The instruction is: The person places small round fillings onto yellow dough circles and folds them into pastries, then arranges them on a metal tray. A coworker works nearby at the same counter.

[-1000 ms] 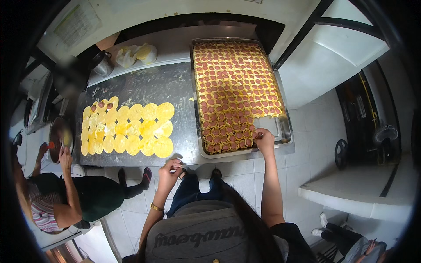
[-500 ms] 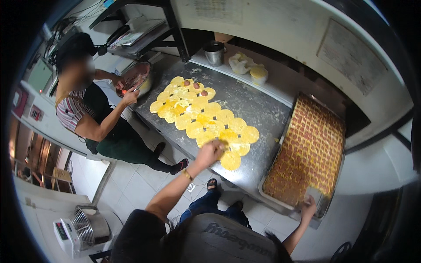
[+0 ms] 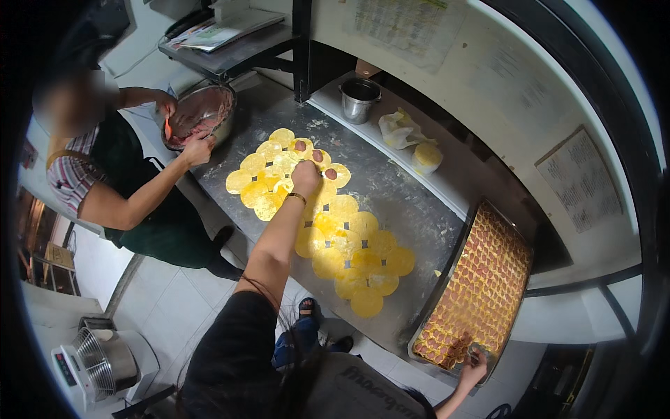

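Observation:
Round yellow dough wrappers (image 3: 368,302) lie in overlapping rows along the metal table (image 3: 412,209). Small balls of pinkish-brown filling (image 3: 331,174) sit on several at the far end. My left hand (image 3: 307,179) reaches over these wrappers beside the filling, its fingers bunched downward; what they hold, if anything, is hidden. At the near corner of a large tray (image 3: 447,279), my right hand (image 3: 474,366) grips a small flat greyish piece (image 3: 480,348). Rows of small filled yellow pieces (image 3: 481,279) cover most of the tray, with a darker patch near that hand.
At the left a co-worker (image 3: 146,181) works over a metal bowl (image 3: 227,126) of reddish mixture, holding an orange-handled tool (image 3: 168,129). A metal pot (image 3: 359,105), a crumpled plastic bag (image 3: 401,130) and a tub (image 3: 426,157) stand on the back ledge. A mixer (image 3: 98,363) is at lower left.
My left hand has moved from the near wrappers to the far end by the filling balls. My right hand stays at the tray's near corner. The view has shifted.

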Available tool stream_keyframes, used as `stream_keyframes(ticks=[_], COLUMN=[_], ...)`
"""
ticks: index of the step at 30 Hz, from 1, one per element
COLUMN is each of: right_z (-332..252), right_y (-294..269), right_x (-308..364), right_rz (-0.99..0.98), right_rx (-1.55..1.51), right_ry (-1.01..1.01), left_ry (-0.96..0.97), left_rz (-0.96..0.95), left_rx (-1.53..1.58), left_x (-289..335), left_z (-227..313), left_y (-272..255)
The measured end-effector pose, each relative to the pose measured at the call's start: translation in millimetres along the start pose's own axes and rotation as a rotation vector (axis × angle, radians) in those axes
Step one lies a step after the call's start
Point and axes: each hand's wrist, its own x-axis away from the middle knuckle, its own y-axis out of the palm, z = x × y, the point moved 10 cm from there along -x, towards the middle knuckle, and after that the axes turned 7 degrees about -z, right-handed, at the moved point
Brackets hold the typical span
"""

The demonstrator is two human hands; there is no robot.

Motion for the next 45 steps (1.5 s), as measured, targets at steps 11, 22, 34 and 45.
stream_keyframes(ticks=[11, 22, 34, 45], right_z=[-126, -113, -197, -100], right_y=[70, 88, 218, 277], right_x=[-2, 11, 9, 64], right_rz=[-0.133, -0.193, -0.69, -0.632], right_rx=[0.077, -0.021, -1.13, -0.88], right_ry=[-0.175, -0.096, -0.001, 0.209], left_ry=[0.025, -0.083, 0.194, 0.266], left_rz=[-0.127, -0.37, -1.128, -0.634], left_rx=[0.101, 1.303, 1.564, 0.695], left_x=[-28, -50, 147, 326], left_z=[4, 11, 119, 44], left_y=[24, 77, 72, 150])
